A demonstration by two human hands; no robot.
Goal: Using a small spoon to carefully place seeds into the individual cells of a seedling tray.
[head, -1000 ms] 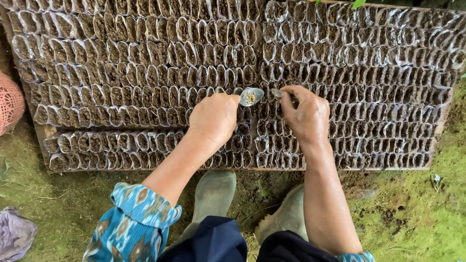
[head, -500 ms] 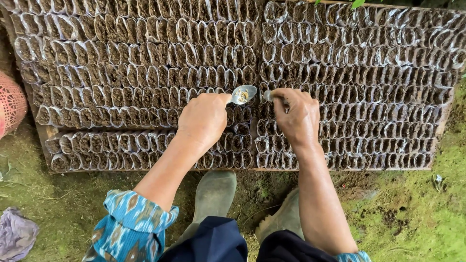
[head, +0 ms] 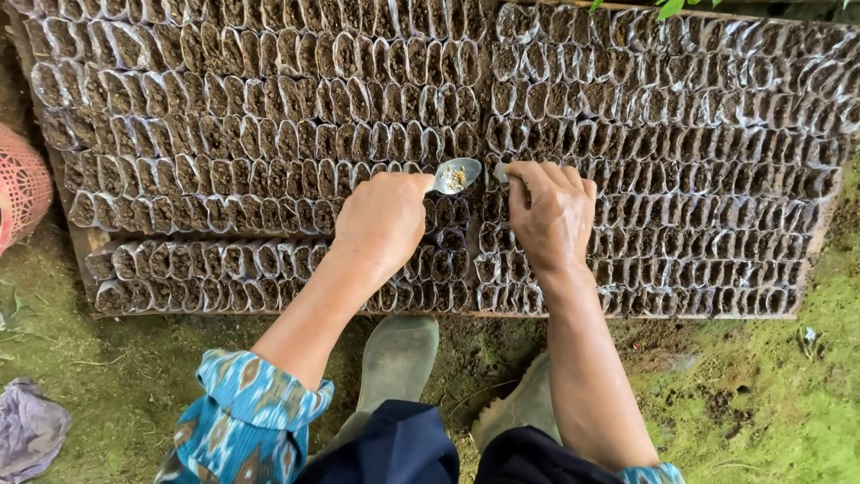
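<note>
Spoon [head: 455, 176]: gripped in closed left hand [head: 383, 220], bowl carrying small bits.
Right hand [head: 554, 215]: fingers pressed together, pinching something small I can't identify.
Underneath: rows of soil-filled seedling bags [head: 269, 134].

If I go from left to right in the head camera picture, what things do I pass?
Pink basket → left hand → spoon → right hand → green moss on the ground.

Two grey-green rubber boots [head: 399, 358] are standing on muddy ground just below the bed. A pink mesh basket [head: 20, 186] is sitting at the left edge. A purple cloth [head: 29, 430] is lying bottom left. Moss [head: 770, 394] is covering the ground at right.
</note>
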